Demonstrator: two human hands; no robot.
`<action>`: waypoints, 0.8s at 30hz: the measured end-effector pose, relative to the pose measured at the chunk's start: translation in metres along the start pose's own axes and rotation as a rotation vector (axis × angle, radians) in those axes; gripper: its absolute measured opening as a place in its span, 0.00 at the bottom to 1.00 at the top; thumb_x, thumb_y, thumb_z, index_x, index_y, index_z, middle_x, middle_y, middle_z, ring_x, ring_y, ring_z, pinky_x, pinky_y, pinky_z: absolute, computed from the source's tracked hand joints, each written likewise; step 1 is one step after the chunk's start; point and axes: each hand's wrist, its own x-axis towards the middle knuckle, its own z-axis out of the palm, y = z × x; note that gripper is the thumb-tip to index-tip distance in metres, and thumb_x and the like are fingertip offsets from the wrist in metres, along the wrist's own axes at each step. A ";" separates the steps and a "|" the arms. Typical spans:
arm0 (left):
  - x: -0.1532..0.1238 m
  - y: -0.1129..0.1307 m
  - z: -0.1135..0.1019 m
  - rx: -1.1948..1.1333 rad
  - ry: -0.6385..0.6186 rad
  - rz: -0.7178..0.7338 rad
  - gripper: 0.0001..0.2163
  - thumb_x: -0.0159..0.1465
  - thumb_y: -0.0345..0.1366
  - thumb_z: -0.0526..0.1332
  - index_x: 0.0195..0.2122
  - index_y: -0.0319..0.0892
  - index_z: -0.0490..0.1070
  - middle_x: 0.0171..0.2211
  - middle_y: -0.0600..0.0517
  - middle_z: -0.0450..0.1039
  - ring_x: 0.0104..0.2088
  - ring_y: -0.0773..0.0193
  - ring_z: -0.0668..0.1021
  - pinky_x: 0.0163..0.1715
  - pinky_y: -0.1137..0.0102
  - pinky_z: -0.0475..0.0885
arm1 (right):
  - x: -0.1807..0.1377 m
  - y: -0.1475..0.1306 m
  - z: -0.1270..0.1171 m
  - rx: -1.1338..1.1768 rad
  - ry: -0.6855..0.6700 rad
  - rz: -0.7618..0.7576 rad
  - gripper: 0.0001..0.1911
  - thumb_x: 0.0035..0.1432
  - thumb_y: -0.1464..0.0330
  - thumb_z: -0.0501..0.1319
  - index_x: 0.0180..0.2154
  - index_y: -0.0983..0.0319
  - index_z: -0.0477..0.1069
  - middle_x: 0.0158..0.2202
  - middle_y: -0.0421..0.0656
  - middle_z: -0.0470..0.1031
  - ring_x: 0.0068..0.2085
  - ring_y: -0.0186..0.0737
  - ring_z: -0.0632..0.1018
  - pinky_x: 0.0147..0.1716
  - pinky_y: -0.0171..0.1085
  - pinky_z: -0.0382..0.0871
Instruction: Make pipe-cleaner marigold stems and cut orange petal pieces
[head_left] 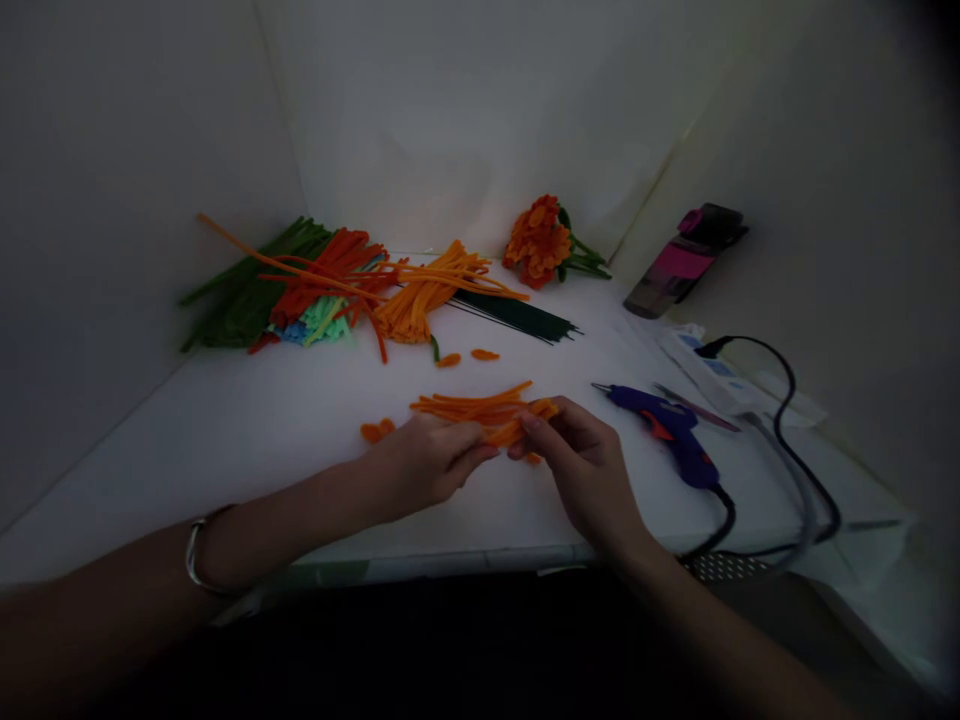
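My left hand and my right hand meet near the table's front, fingers pinched on a bent orange pipe cleaner between them. How its ends run inside the fingers is partly hidden. Just behind my hands lie several loose orange pipe cleaners. Small orange looped petals rest left of my left hand, and a further orange piece shows below my right fingers. Two more looped petals, one here and another, lie farther back.
Bundled pipe cleaners in green, red and orange sit at the back, beside dark green stems. An orange flower bouquet, a bottle, a blue glue gun, tweezers and a corded power strip stand or lie rightward.
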 end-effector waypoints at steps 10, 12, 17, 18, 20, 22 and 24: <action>0.007 0.005 -0.010 -0.587 -0.035 -0.278 0.08 0.62 0.34 0.56 0.27 0.37 0.67 0.22 0.53 0.73 0.19 0.75 0.66 0.21 0.79 0.63 | 0.001 -0.003 -0.002 -0.055 0.048 -0.238 0.06 0.53 0.73 0.62 0.36 0.59 0.70 0.31 0.38 0.74 0.30 0.32 0.77 0.29 0.31 0.74; 0.006 0.006 -0.010 -0.626 -0.045 -0.293 0.08 0.61 0.34 0.58 0.27 0.37 0.67 0.22 0.53 0.72 0.19 0.75 0.66 0.20 0.79 0.62 | 0.000 -0.004 -0.003 -0.138 0.007 -0.307 0.07 0.52 0.74 0.62 0.35 0.59 0.71 0.33 0.39 0.73 0.32 0.33 0.77 0.30 0.32 0.74; 0.008 0.005 -0.012 -0.990 -0.172 -0.375 0.06 0.60 0.35 0.59 0.34 0.36 0.67 0.26 0.49 0.75 0.21 0.73 0.70 0.24 0.76 0.66 | -0.001 -0.003 -0.011 -0.431 -0.043 -0.788 0.15 0.48 0.80 0.64 0.37 0.59 0.74 0.35 0.42 0.75 0.36 0.37 0.77 0.34 0.36 0.74; 0.009 0.004 -0.012 -1.055 -0.195 -0.383 0.07 0.61 0.35 0.58 0.33 0.36 0.67 0.26 0.49 0.76 0.21 0.72 0.70 0.25 0.75 0.66 | -0.001 -0.002 -0.013 -0.472 -0.073 -0.880 0.17 0.47 0.82 0.64 0.40 0.60 0.74 0.36 0.43 0.75 0.36 0.38 0.77 0.33 0.37 0.75; 0.010 0.004 -0.012 -1.134 -0.212 -0.398 0.08 0.62 0.36 0.57 0.30 0.36 0.67 0.25 0.48 0.76 0.21 0.72 0.71 0.24 0.75 0.66 | -0.001 -0.002 -0.015 -0.522 -0.142 -0.971 0.20 0.49 0.82 0.62 0.44 0.59 0.72 0.39 0.44 0.76 0.39 0.40 0.77 0.34 0.39 0.76; 0.011 0.003 -0.012 -1.146 -0.206 -0.410 0.08 0.61 0.35 0.57 0.28 0.36 0.67 0.24 0.50 0.75 0.20 0.73 0.70 0.23 0.76 0.65 | 0.001 -0.003 -0.016 -0.575 -0.197 -0.980 0.20 0.52 0.80 0.61 0.46 0.58 0.70 0.39 0.45 0.76 0.40 0.40 0.77 0.35 0.41 0.76; 0.011 0.003 -0.010 -1.129 -0.189 -0.415 0.07 0.60 0.33 0.58 0.28 0.36 0.67 0.23 0.51 0.74 0.20 0.73 0.70 0.23 0.77 0.64 | 0.002 -0.004 -0.016 -0.644 -0.229 -0.991 0.18 0.52 0.79 0.62 0.45 0.59 0.71 0.38 0.44 0.77 0.40 0.40 0.77 0.35 0.40 0.76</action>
